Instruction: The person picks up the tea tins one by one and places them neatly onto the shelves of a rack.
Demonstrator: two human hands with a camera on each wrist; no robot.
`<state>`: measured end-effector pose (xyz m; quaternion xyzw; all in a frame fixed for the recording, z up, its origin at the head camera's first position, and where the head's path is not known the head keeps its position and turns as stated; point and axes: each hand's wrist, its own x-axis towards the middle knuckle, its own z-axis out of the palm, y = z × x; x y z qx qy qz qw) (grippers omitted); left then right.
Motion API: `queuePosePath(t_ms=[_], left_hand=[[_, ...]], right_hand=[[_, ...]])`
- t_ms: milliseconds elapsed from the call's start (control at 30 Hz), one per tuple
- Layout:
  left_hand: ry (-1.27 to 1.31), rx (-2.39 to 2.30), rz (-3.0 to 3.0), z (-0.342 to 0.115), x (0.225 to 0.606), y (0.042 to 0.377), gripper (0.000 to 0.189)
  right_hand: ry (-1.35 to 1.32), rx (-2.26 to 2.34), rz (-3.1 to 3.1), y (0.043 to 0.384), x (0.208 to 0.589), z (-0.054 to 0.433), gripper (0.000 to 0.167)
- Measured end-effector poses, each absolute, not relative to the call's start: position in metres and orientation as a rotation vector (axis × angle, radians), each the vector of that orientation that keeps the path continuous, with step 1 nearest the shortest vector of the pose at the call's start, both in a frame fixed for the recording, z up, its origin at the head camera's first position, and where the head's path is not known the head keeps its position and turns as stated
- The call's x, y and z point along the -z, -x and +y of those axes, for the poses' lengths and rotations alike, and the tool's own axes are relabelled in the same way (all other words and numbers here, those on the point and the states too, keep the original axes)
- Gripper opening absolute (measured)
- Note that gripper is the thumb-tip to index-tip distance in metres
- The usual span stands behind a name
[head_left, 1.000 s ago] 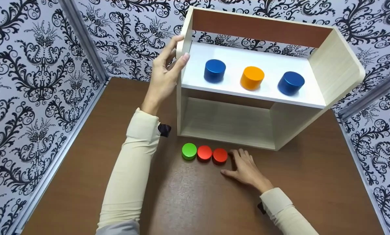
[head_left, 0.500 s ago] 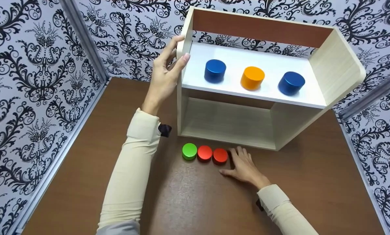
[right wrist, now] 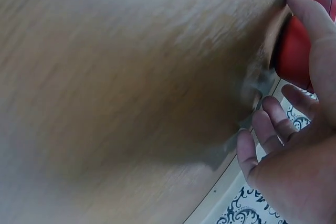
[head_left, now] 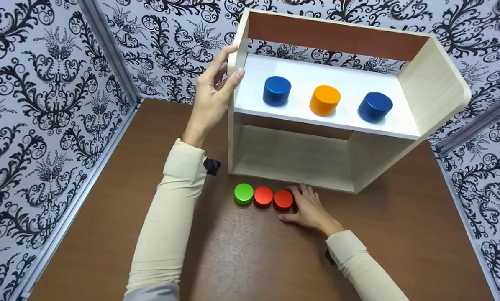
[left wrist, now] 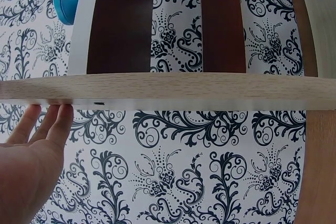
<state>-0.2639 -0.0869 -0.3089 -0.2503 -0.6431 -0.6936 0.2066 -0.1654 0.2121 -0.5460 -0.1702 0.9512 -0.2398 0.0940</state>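
One red cylinder (head_left: 283, 200), upright on the worktop (head_left: 241, 255) just left of the nearer right hand (head_left: 311, 212), is bracketed by that hand's spread thumb and fingers, contact unclear, while the shelf unit (head_left: 436, 88) is gripped at its side panel (left wrist: 189, 87) by the left hand (head_left: 211, 97), farther off.

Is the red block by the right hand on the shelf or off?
Off. That red block sits on the brown table, while the white shelf holds two blue blocks and an orange block.
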Motion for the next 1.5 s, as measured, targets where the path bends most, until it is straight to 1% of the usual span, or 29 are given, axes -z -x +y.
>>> queuePosePath(t_ms=[200, 667, 1167, 1500], left_hand=[[0.701, 1.928, -1.794, -0.0866, 0.3092, 0.2639, 0.046], [0.678, 1.943, -1.81, -0.0868, 0.3086, 0.2636, 0.046], [0.685, 1.937, -1.805, -0.0866, 0.3091, 0.2636, 0.046], [0.677, 1.938, -1.813, -0.0872, 0.3087, 0.2636, 0.047]], right_hand=[[0.519, 0.705, 2.825, 0.1682, 0.5459, 0.211, 0.098], [0.611, 0.686, 2.85, 0.1721, 0.5456, 0.2067, 0.09], [0.513, 0.663, 2.802, 0.175, 0.5432, 0.2028, 0.091], [0.506, 0.683, 2.809, 0.1729, 0.5429, 0.2018, 0.084]])
